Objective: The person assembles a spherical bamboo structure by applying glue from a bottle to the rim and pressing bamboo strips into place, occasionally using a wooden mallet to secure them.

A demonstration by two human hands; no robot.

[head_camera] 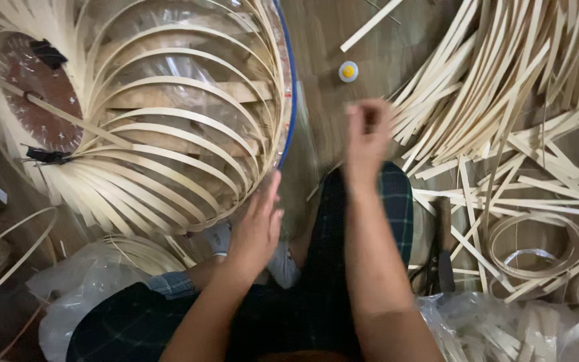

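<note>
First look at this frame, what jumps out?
The big round frame of curved bamboo strips fills the upper left, with a blue rim on its right edge and a brown disc at its hub. A loose heap of bamboo strips spreads across the right. In the middle, the left hand is at the frame's lower edge, and the blurred right hand is raised.

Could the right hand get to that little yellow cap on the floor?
Probably yes. The right hand is raised just below the yellow cap, with only bare floor between them; the strips lie off to the side.
</note>
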